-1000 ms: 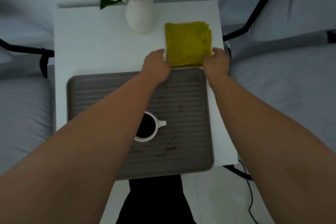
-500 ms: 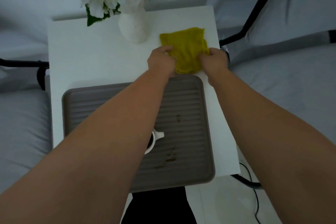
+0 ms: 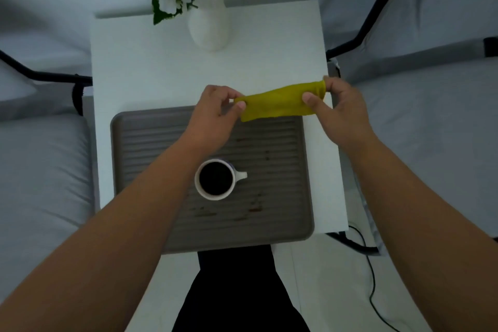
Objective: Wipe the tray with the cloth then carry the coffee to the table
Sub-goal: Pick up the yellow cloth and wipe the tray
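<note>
A yellow cloth [image 3: 277, 102] is stretched in the air above the far right edge of the grey ribbed tray [image 3: 283, 183]. My left hand [image 3: 215, 116] pinches its left end and my right hand [image 3: 336, 108] pinches its right end. The tray lies on the near part of the small white table [image 3: 151, 70] and shows brown stains near its middle and front. A white cup of black coffee [image 3: 215, 179] stands on the tray, handle pointing right, just beside my left forearm.
A white vase [image 3: 210, 24] with a white flower stands at the table's back. Grey cushions lie to the left and right with black metal bars [image 3: 369, 19]. A black cable [image 3: 372, 277] runs on the floor at the right. My dark-clothed legs are below the tray.
Both hands gripped the cloth where it lay on the table and lifted it toward me. It now hangs stretched between them over the tray's far edge.
</note>
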